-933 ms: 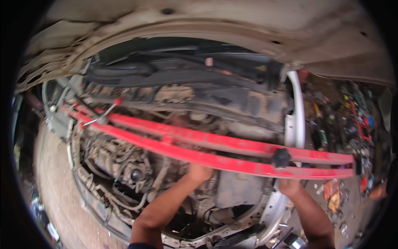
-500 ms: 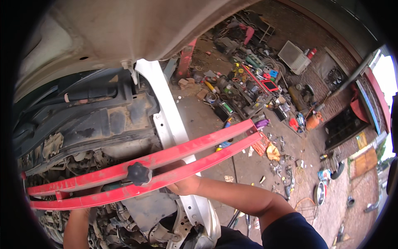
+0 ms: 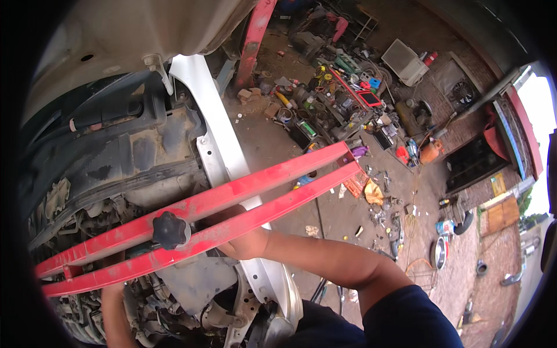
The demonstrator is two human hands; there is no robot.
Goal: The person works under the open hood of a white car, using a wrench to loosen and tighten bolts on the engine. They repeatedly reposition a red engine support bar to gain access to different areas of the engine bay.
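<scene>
A red two-rail support beam (image 3: 261, 181) lies across the open engine bay, its right end reaching past the white fender (image 3: 212, 116). A black star-shaped knob (image 3: 170, 230) stands up between the rails. My right hand (image 3: 246, 242) reaches in under the near rail, right of the knob; its fingers are hidden by the rail and in shadow. My left hand (image 3: 114, 285) goes up beneath the beam's left part, with only the wrist and a little of the hand showing. What either hand holds cannot be made out. Below the beam lies a grey flat cover (image 3: 200, 290).
The raised hood (image 3: 116, 35) hangs over the bay. A red post (image 3: 254, 43) stands beyond the fender. Tools, containers and parts clutter the ground to the right, with a red tray (image 3: 369, 98), an orange gas cylinder (image 3: 430, 152) and a metal basin (image 3: 439, 253).
The view has shifted, so fender, knob and clutter sit further left and higher. My left wrist has come slightly right relative to the beam. My right hand stays under the near rail.
</scene>
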